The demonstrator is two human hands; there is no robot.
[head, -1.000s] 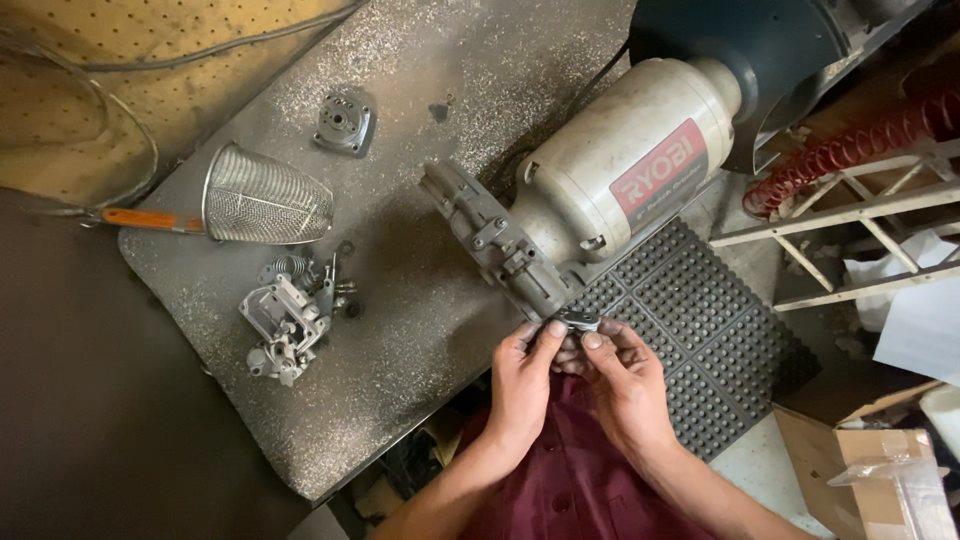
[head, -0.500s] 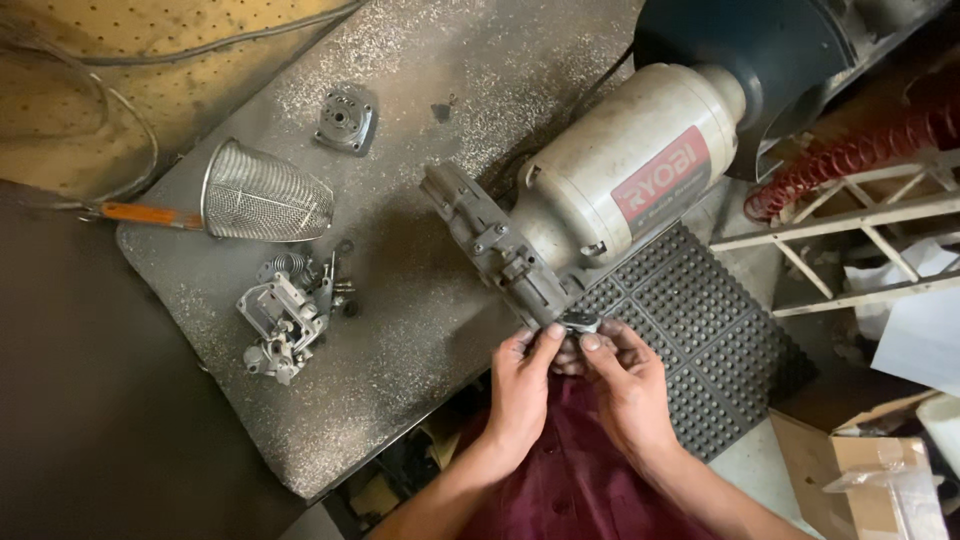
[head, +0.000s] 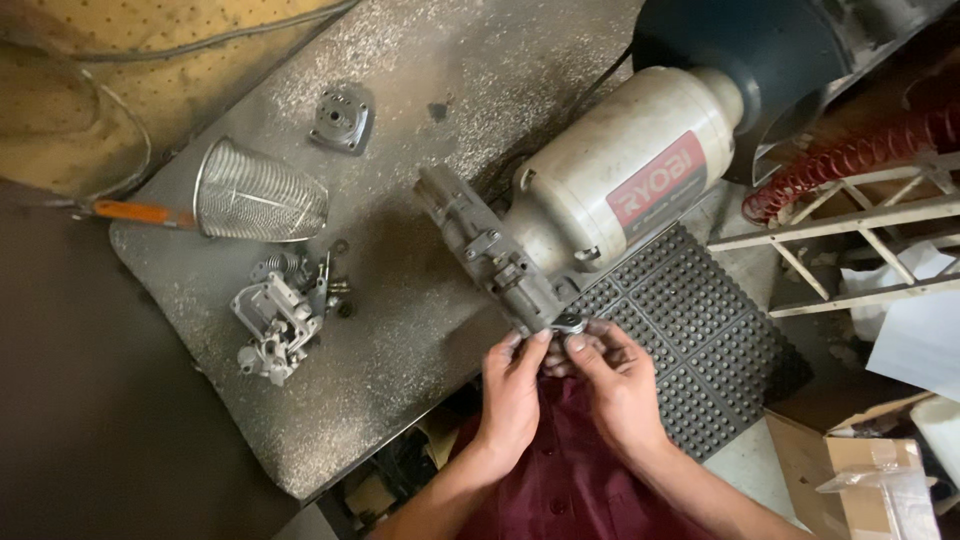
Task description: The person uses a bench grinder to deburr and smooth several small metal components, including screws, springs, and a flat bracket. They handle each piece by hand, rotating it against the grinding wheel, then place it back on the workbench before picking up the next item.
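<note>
Both hands, left hand (head: pixel 515 385) and right hand (head: pixel 615 385), pinching a small metal part (head: pixel 568 323) at lower centre of frame, right against the grey bracket (head: pixel 490 262) on the motor (head: pixel 620 185); could slip from fingertips, drop past bench (head: pixel 400 330) edge.

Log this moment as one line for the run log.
left hand: pinching small metal part | right hand: pinching same part | part at end of grey bracket on bench grinder | workbench: metal parts
</note>
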